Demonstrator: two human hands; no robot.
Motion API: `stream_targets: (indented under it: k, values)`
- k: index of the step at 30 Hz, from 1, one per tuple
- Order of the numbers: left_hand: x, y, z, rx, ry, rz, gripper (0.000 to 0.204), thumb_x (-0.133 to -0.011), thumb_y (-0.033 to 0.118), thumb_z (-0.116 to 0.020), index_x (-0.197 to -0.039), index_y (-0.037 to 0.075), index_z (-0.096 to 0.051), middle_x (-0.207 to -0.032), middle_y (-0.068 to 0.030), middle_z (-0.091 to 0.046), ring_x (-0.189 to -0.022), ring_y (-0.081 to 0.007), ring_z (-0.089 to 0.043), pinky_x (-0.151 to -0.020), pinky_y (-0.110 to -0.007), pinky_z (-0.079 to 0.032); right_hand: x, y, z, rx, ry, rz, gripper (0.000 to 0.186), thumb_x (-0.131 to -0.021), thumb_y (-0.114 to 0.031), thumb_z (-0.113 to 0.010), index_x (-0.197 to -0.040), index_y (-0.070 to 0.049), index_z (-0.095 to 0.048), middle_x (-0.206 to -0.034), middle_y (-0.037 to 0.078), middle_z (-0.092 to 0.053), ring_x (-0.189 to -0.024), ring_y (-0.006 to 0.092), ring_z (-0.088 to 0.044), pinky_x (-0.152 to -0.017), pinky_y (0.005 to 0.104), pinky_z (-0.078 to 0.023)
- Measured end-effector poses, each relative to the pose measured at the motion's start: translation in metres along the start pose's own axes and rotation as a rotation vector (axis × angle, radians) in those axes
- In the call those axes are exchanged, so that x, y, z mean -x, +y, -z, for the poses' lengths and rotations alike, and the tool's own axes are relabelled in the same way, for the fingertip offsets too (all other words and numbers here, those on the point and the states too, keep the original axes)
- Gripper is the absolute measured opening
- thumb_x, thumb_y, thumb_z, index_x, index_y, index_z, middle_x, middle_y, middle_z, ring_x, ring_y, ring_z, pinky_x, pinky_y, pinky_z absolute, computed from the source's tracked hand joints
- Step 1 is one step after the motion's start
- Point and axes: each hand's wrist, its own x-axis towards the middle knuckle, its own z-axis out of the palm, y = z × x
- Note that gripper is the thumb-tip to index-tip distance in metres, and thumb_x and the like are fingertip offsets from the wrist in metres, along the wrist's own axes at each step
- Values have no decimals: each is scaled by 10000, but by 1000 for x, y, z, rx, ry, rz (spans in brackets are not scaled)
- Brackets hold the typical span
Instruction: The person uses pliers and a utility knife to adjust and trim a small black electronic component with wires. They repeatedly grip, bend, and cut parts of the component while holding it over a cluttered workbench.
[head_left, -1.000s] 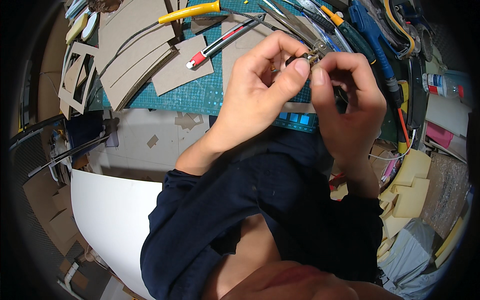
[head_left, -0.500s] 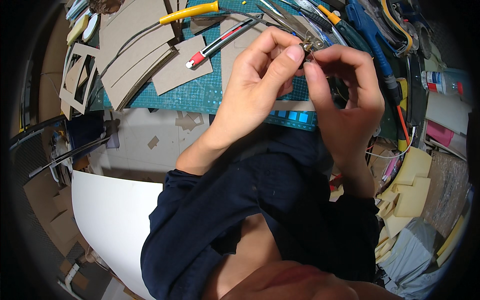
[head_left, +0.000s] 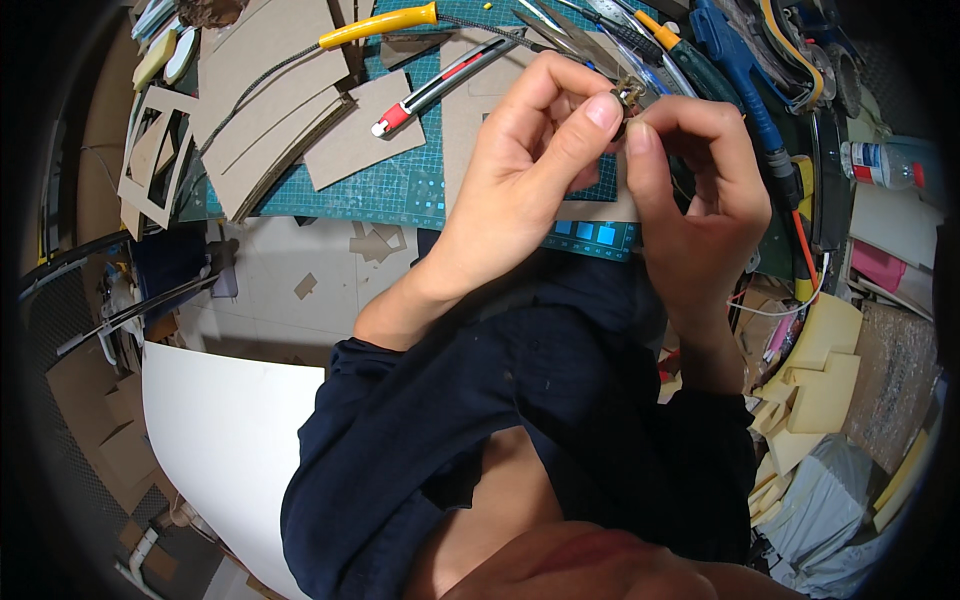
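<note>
My left hand (head_left: 530,180) pinches a small dark part with brassy metal bits (head_left: 627,94) between thumb and index finger, above the green cutting mat (head_left: 400,185). Close against it on the right, my right hand (head_left: 705,180) has its thumb and index fingertip pressed together. Whatever lies between those right fingertips is too small to make out. A red and grey utility knife (head_left: 440,88) rests to the left of my hands, partly over a cardboard piece (head_left: 365,140).
Stacked cardboard sheets (head_left: 265,110) lie at left, crossed by a cable with a yellow handle (head_left: 380,24). Pliers and other tools (head_left: 575,40) crowd the back, beside a blue glue gun (head_left: 735,65). At right are a plastic bottle (head_left: 885,165) and yellow foam pieces (head_left: 820,370).
Both hands have shifted slightly to the right, carrying the small part along. The fingertips of my right hand have moved a little lower beside it.
</note>
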Motion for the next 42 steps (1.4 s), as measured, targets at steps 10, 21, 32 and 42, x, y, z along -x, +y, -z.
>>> stream_targets:
  k: [10, 21, 32, 42]
  values:
    - [1, 16, -4, 177, -41, 106, 238, -1059, 287, -500, -1051, 55, -553, -762, 29, -502, -631, -17, -417, -561, -165, -333, 1, -8, 2, 50, -26, 114, 152, -838, 92, -705, -974, 40, -659, -941, 91, -650, -838, 131, -641, -789, 235, -514]
    - [1, 23, -4, 269, -59, 160, 250, -1076, 290, -440, -1006, 62, -515, -708, 13, -481, -596, -30, -390, -530, -176, -296, -5, -12, -5, 65, 7, 205, 185, -809, 121, -714, -970, 47, -664, -941, 119, -672, -791, 133, -653, -759, 229, -519]
    - [0, 13, -3, 165, 1, 91, 214, -1060, 238, -482, -1121, 34, -514, -886, -28, -581, -714, -52, -484, -641, -202, -408, 13, 12, 22, 176, 72, 92, 249, -833, -14, -727, -1059, 9, -628, -930, 102, -667, -755, 176, -642, -696, 265, -516]
    - [-2, -6, 8, 112, -29, 0, 222, -1045, 178, -512, -1188, 9, -495, -957, -69, -591, -753, -76, -532, -674, -226, -463, 48, 13, 65, 625, -302, -138, 647, -706, -179, -869, -1231, -44, -516, -1263, 171, -548, -1141, 369, -539, -987, 440, -414]
